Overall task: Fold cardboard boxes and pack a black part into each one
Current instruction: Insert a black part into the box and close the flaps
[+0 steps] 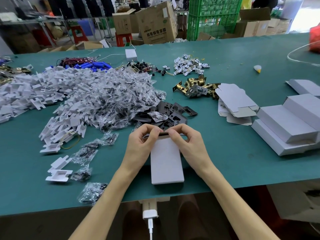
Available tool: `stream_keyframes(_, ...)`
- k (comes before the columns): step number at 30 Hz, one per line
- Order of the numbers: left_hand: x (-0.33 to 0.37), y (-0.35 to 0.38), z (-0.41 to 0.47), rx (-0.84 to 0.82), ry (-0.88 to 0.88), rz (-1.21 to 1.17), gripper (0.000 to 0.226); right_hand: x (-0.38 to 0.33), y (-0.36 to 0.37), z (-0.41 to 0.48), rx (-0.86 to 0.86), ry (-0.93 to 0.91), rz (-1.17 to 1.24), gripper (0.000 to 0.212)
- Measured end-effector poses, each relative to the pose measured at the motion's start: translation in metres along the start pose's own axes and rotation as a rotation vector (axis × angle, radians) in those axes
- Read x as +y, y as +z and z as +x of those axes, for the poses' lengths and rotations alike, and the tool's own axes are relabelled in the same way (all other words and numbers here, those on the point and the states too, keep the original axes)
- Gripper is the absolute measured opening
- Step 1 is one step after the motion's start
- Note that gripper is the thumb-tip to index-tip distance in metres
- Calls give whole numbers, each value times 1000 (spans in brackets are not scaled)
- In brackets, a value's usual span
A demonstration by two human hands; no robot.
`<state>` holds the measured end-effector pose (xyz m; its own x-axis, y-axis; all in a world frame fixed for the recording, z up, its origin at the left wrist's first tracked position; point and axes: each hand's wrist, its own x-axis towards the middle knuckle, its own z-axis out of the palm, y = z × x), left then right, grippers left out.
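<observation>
Your left hand (140, 144) and right hand (188, 144) both pinch the far end of the white box (166, 165) at near centre, with a black part (165, 133) in its mouth. Closing it seems left to do. Finished boxes (285, 125) lie to the right, and flat blanks (233, 99) remain.

Light: bright, even | glare: opening (298, 16) top right, perhaps daylight | shadows: faint | edges: bowed, soft

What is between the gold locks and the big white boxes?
Flat unfolded boxes lie between the gold locks and the folded boxes, in the head view.
</observation>
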<state>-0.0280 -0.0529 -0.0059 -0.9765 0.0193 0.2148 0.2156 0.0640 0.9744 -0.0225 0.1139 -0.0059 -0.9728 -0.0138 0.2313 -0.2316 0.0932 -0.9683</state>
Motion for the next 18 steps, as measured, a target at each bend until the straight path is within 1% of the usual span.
stream_keyframes(2, 0, 1, 0, -5, -15, 7, 16, 0, -1, 0, 8, 36, 27, 8)
stream_keyframes(6, 1, 2, -1, -17, -18, 13, 17, 0, -1, 0, 1, 62, 6, 11)
stream_keyframes(11, 1, 2, 0, -30, -25, 4, 14, 0, -1, 1, -6, 77, 8, 14)
stream_keyframes(15, 2, 1, 0, -43, -52, 7, 19, 0, -1, 0, -24, 55, -8, 15)
stream_keyframes(18, 1, -2, 1, -34, -67, -14, 22, 1, -1, 0, -30, 25, -2, 8)
